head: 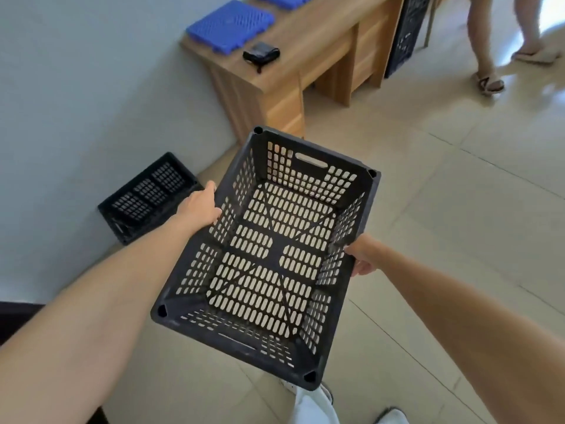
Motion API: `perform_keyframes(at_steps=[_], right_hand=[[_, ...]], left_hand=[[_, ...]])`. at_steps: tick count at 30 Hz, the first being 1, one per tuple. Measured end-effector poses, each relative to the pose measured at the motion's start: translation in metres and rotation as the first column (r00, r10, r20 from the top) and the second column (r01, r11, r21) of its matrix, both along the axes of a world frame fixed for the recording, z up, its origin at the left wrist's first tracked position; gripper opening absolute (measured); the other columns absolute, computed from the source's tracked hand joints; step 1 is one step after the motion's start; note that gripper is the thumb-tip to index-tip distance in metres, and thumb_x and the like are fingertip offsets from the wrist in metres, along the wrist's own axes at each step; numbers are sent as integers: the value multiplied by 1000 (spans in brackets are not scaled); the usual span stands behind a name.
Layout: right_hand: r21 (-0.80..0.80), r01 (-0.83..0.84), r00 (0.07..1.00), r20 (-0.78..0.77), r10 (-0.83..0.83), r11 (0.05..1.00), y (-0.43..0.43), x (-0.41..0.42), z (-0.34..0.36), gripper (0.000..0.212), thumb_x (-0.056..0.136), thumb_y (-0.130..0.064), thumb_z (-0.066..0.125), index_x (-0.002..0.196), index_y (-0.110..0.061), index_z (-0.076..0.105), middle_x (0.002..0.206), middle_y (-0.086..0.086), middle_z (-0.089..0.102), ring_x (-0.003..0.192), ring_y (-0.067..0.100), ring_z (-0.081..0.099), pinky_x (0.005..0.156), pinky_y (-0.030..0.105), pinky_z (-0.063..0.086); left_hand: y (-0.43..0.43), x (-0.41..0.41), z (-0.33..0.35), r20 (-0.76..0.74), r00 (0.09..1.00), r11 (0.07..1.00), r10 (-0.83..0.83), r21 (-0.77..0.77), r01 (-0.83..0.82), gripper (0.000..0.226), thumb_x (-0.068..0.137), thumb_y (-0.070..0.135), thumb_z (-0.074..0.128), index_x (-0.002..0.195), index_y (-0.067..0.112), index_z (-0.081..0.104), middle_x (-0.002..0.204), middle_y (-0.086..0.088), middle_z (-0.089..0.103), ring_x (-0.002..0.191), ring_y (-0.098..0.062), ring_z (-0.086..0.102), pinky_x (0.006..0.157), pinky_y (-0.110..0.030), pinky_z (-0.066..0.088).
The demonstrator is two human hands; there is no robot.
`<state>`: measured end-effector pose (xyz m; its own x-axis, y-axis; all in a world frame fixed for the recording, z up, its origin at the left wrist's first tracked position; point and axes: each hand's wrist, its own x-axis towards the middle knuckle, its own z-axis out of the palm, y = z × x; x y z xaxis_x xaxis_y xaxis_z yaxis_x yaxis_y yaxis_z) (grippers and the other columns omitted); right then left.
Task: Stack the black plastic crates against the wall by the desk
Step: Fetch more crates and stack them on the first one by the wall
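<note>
Over the pale tile floor [443, 224], my left hand [200, 208] and right hand [362, 255] grip the sides of the holey black plastic crate [276, 247] to carry it level.

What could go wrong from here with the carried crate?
1. The left grip and right grip hold the crate only by its side rims, so it could tip or slip.
2. It is angled differently from the floor crate, so it may land askew when stacked.
3. The desk corner is near its far end and could get bumped.
</note>
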<state>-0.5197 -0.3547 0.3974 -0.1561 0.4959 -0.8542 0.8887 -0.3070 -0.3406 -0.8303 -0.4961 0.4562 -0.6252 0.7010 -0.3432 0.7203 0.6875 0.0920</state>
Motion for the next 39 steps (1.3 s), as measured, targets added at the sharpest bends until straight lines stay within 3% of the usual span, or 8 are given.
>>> perform_keyframes(at_steps=[4, 11, 16, 21, 24, 28, 33, 39], right_hand=[[-30, -151, 989, 6, 151, 988, -23, -98, 5, 28, 102, -19, 45, 109, 5, 57, 101, 22, 73, 89, 31, 74, 84, 40, 59], [-61, -297, 954, -57, 293, 953, -40, -248, 3, 27, 100, -18, 49, 114, 4, 57, 104, 22, 72, 89, 32, 73, 84, 42, 59], [-78, -355, 934, -82, 349, 932, -25, -352, -11, 30, 101, -19, 48, 116, 5, 58, 106, 22, 71, 93, 32, 73, 88, 42, 58], [-78, -404, 915, -46, 402, 911, -14, -453, -20, 30, 101, -24, 45, 110, 2, 57, 99, 19, 73, 90, 29, 74, 83, 38, 60], [-53, -420, 907, 4, 421, 906, -13, -499, -26, 24, 100, -21, 44, 101, 0, 55, 80, 17, 71, 88, 29, 73, 75, 35, 61], [-73, -493, 863, 85, 498, 867, -22, -569, -39, 6, 93, -9, 61, 93, -3, 59, 101, 17, 74, 94, 28, 73, 86, 36, 58], [-84, -405, 904, 114, 413, 910, -43, -646, -62, 12, 94, -9, 58, 103, 0, 59, 89, 15, 72, 80, 26, 72, 75, 35, 61], [-136, -289, 949, 88, 302, 948, -74, -718, -91, 19, 97, -7, 54, 111, 4, 59, 93, 19, 72, 78, 27, 71, 75, 36, 61]], left_hand=[[-49, -85, 5, -26, 996, 997, 79, -22, -80, 41, 91, 17, 61, 126, 12, 40, 107, -17, 62, 93, -34, 59, 74, -41, 45], [-101, -221, 4, -81, 980, 983, 181, -18, -183, 35, 88, 3, 55, 119, 11, 40, 95, -14, 59, 81, -31, 56, 67, -40, 46], [-104, -314, -10, -108, 963, 968, 246, -28, -250, 41, 88, 2, 53, 125, 14, 39, 91, -11, 57, 75, -28, 56, 63, -40, 47], [-109, -400, -23, -131, 938, 946, 321, -12, -325, 46, 89, 0, 52, 130, 17, 38, 80, -6, 56, 63, -22, 53, 50, -36, 43], [-113, -438, -28, -111, 936, 942, 334, -5, -337, 44, 92, -2, 51, 130, 15, 39, 73, -6, 52, 56, -19, 48, 45, -34, 37], [-116, -502, -37, -104, 937, 939, 333, -49, -339, 36, 92, -6, 49, 121, 12, 37, 80, -14, 55, 61, -27, 52, 52, -39, 41], [-112, -592, -55, -59, 966, 963, 252, -83, -256, 37, 93, -6, 45, 125, 11, 37, 93, -19, 57, 69, -30, 52, 56, -40, 39], [-95, -690, -76, -8, 991, 987, 132, -96, -132, 41, 91, -12, 40, 127, 8, 37, 71, -6, 37, 54, -19, 35, 48, -34, 27]])
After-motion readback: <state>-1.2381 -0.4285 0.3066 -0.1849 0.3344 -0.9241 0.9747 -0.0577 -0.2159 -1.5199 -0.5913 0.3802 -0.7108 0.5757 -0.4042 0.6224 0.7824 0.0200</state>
